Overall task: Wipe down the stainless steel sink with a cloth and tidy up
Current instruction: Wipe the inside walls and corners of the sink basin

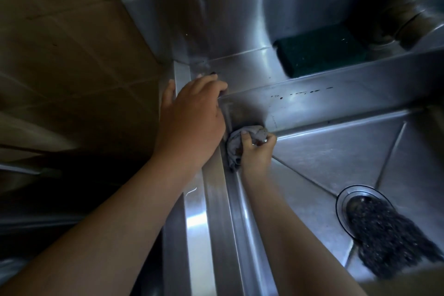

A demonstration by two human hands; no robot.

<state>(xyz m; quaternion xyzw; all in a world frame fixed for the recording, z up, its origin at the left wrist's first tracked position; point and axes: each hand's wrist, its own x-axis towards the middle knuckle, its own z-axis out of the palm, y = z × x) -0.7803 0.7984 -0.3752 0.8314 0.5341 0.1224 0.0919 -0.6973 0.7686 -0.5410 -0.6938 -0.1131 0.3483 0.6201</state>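
While the right hand [257, 151] works down inside the basin, its fingers [243, 136] are curled tightly round a bunched grey cloth [234, 151] and press it into the far left corner of the sink [199, 235], where the two walls meet the floor. The left hand [192, 113] braces on the rim above that corner, with its fingers [216, 84] bent over the edge and the thumb hooked down the outer side.

This looks like the wiping step itself, at the stage of scrubbing out a corner; the tidying is not yet begun. A row of dark specks [302, 92] marks the back ledge just beyond the cloth, so that strip probably needs a pass.

Next, the cloth likely has to be drawn out of the corner and along the back wall or up onto that ledge, with firm pressure.

For tidying, a green scouring pad [319, 53] lies on the ledge behind, and a wad of steel wool [389, 235] sits over the drain [346, 197]; both would need lifting out before the floor can be wiped fully.
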